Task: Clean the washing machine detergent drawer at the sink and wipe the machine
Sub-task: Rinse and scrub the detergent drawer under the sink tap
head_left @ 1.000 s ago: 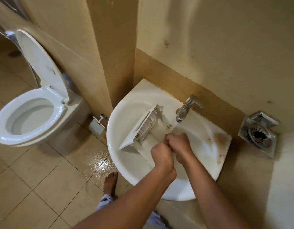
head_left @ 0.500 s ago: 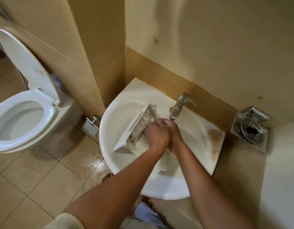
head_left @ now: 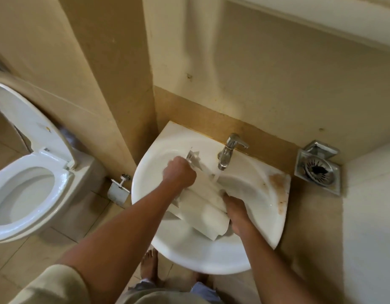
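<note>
The white detergent drawer (head_left: 205, 207) lies tilted across the white sink (head_left: 178, 249), its front end toward the back left and its long body toward me. My left hand (head_left: 178, 174) grips the drawer near its front end with curled fingers. My right hand (head_left: 233, 207) holds the drawer's right side lower down, fingers partly hidden under it. Water runs from the chrome tap (head_left: 229, 152) onto the drawer between my hands.
A toilet (head_left: 25, 178) with its lid up stands at the left. A paper holder (head_left: 118, 189) hangs on the wall by the sink. A chrome drain grate (head_left: 317, 170) sits on the ledge at the right. Brown stains (head_left: 277, 187) mark the sink's right rim.
My hands were together under the tap. They have moved apart: the left to the drawer's front end, the right down its side. The drawer has turned and lies lower in the basin.
</note>
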Available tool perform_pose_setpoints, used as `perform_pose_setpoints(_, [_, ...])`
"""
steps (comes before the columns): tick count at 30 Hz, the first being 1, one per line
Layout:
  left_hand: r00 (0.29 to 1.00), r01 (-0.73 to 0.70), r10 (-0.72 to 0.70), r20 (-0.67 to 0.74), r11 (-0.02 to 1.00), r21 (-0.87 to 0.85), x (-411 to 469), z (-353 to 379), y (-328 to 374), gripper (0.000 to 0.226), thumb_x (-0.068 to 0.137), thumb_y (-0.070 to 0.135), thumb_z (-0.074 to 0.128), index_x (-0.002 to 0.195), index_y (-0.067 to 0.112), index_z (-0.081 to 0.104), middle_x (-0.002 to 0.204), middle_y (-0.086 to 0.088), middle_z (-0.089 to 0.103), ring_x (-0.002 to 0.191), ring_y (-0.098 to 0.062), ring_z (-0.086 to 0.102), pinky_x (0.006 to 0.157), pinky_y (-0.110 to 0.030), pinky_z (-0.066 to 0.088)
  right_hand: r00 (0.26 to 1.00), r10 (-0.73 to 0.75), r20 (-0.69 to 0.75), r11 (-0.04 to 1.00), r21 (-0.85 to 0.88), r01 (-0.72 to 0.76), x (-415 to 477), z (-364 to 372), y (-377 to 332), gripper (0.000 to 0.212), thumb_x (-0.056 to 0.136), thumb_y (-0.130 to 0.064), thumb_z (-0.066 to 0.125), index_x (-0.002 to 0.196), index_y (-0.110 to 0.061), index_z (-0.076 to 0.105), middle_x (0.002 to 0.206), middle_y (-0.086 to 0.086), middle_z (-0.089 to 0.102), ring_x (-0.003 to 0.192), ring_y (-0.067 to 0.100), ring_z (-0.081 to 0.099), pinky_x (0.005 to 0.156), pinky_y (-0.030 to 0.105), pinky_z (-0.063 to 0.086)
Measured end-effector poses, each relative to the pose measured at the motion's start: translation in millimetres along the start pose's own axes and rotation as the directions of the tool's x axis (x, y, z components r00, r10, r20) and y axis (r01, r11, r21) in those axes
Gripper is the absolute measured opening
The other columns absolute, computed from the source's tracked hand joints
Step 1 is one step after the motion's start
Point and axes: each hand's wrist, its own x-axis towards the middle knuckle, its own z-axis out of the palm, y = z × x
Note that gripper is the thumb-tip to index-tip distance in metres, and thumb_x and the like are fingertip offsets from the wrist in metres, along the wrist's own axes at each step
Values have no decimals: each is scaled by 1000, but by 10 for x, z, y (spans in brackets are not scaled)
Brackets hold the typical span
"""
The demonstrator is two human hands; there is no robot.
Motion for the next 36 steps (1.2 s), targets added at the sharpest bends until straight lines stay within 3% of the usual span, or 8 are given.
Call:
perform_pose_setpoints(7, [966,48,43,254,938,-342,-12,115,-134,28,99,16,47,121,2,59,107,-10,63,94,-26,61,77,-33,49,939,-253,-234,956,-210,205,-264,-458,-250,43,93,-43,62,119,-10,68,116,7,69,107,29,62,92,37,49])
perform_pose_setpoints(10, [958,78,51,283,901,-428,-36,292,-181,31,95,17,48,118,1,62,95,-8,62,79,-21,58,66,-27,45,916,-292,-275,938,-270,218,-380,-602,-368,44,94,-43,63,123,-10,66,117,4,67,113,28,60,87,32,45])
perform_pose_setpoints(13, [973,64,56,225,868,-493,-97,329,-258,26,97,14,49,109,0,67,88,-10,64,68,-18,55,59,-25,41,900,-349,-260,918,-286,274,-472,-588,-438,28,94,-37,64,97,-10,70,89,-2,69,92,23,63,68,31,43])
perform_pose_setpoints(18, [990,-32,105,91,810,-585,-287,121,-505,23,100,12,53,86,6,70,82,-7,71,71,-24,64,62,-32,48,899,-412,-148,901,-210,378,-514,-451,-385,21,93,-28,68,77,-15,68,72,0,68,70,8,62,64,25,44])
perform_pose_setpoints(21, [981,-129,192,33,768,-628,-441,59,-628,20,97,10,60,98,20,77,92,3,79,87,-21,74,77,-37,59,921,-373,-113,926,-105,362,-464,-378,-331,15,95,-15,66,81,-19,69,78,-9,71,73,2,65,65,14,46])
perform_pose_setpoints(26, [961,-242,275,-32,778,-580,-527,185,-711,39,91,18,73,130,21,69,142,12,58,125,-13,58,106,-39,50,957,-286,-47,958,-5,286,-409,-330,-364,11,99,-14,59,102,-18,69,105,-2,73,98,13,67,78,22,48])
perform_pose_setpoints(32, [962,-244,272,-32,799,-550,-544,295,-617,49,93,20,71,141,18,59,152,16,46,130,-6,48,102,-25,42,974,-209,-91,978,4,210,-320,-344,-459,14,98,-18,58,112,-19,60,118,-6,61,103,14,58,92,33,49])
perform_pose_setpoints(36, [967,-182,253,36,783,-595,-505,337,-547,45,92,18,73,136,19,64,153,14,47,136,-14,51,107,-37,49,974,-188,-123,974,106,201,-293,-414,-448,17,98,-16,58,115,-18,62,108,-5,67,92,8,61,69,25,46])
